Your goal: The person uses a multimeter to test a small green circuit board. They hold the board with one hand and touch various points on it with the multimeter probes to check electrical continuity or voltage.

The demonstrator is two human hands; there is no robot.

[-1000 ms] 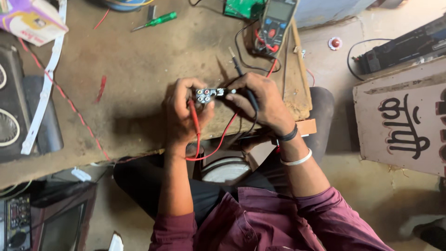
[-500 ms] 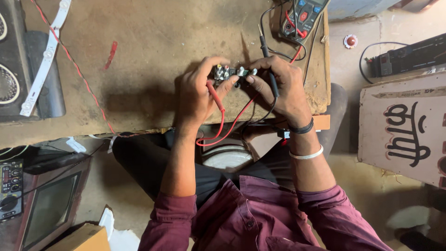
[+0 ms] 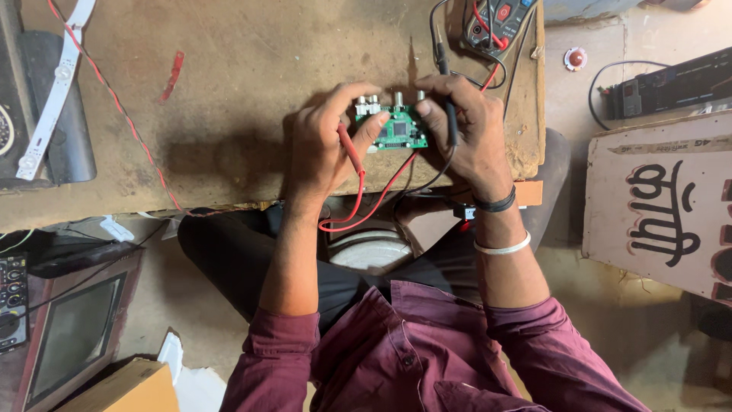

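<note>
1. Your lap and the maroon sleeves (image 3: 427,358) sit nearest the camera, and both forearms reach up to the edge of the workbench (image 3: 229,99), which lets your wrists brace there for fine work.
2. Your left hand (image 3: 324,145) is curled closed around the red probe (image 3: 352,149), with the thumb stretched across to press on the near edge of the small green circuit board (image 3: 398,128). That thumb seems to be pinning the board while the probe is kept ready in the same grip.
3. Your right hand (image 3: 469,130) is folded around the black probe (image 3: 450,114), fingers closed on its shaft, and the fingertips also clamp the right side of the board. The board is pinched between both hands, just above the bench's near edge, component side up so you can see the contacts.
4. The red lead (image 3: 366,214) and the black lead loop down off the bench edge between your arms, hanging slack so they do not tug on the probes.
5. Farther back, the multimeter (image 3: 499,19) lies at the bench's far edge, just beyond your right hand, within easy view.
6. Well to the left, a white LED strip (image 3: 53,84) and a thin red wire (image 3: 114,107) lie apart from the work.
</note>
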